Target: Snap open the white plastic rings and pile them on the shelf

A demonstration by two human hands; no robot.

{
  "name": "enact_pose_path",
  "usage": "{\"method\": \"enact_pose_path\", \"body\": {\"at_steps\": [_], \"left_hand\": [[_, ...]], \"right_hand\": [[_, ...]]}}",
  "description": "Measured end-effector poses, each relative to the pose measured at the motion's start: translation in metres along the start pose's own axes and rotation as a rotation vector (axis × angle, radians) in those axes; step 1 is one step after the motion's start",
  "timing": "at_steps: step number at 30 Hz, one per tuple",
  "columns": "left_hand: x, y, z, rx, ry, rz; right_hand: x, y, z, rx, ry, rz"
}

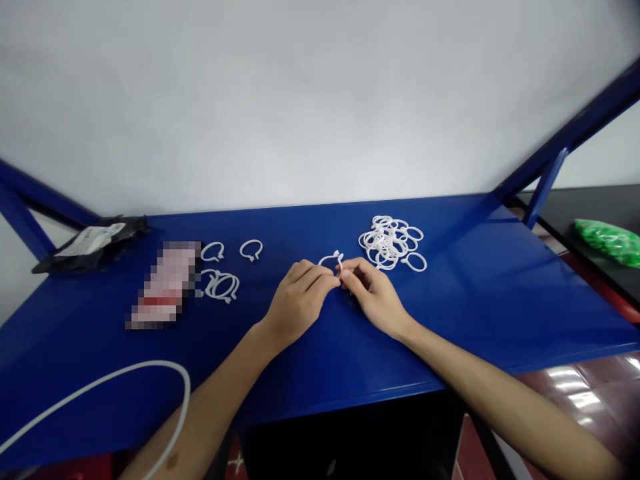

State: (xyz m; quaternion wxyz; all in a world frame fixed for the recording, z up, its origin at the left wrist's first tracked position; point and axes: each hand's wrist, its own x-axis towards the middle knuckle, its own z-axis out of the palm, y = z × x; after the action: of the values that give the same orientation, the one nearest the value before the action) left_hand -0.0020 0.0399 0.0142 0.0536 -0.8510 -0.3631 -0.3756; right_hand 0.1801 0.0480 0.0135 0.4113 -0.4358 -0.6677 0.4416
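Pinching a thin white plastic ring with flared ends [329,256], the left hand [297,300] and right hand [375,293] nearly meet above the glossy blue tabletop [350,360], forearms angled inward. White closed rings [387,243] heap rightward; white C-shaped rings [223,285] lie leftward, before a black plastic bag [133,230], contents hidden.

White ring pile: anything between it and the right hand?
Nothing visible: only bare blue tabletop separates the right hand from the white ring pile. That hand is occupied, though, holding a single ring alongside the left hand.
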Motion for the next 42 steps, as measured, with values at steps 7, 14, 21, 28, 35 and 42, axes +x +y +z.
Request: {"method": "enact_pose_path", "body": {"at_steps": [7,14,21,28,35,42], "left_hand": [[0.001,0.002,-0.001,-0.012,-0.027,0.040],[0.000,-0.005,0.000,-0.070,0.101,-0.230],[0.001,-0.012,0.002,-0.237,-0.005,-0.327],[0.000,-0.010,0.002,-0.281,-0.013,-0.335],[-0.003,-0.009,0.005,-0.259,-0.025,-0.293],[-0.009,-0.002,0.012,-0.127,0.041,-0.155]], "right_hand": [[0.006,0.004,-0.003,0.061,0.037,0.020],[0.006,0.006,-0.005,-0.105,0.066,-0.079],[0.003,0.005,-0.005,-0.278,0.024,-0.233],[0.004,0.007,-0.007,-0.275,0.003,-0.275],[0.001,0.009,-0.009,-0.331,-0.052,-0.347],[-0.004,0.009,-0.011,-0.441,-0.106,-0.399]]}}
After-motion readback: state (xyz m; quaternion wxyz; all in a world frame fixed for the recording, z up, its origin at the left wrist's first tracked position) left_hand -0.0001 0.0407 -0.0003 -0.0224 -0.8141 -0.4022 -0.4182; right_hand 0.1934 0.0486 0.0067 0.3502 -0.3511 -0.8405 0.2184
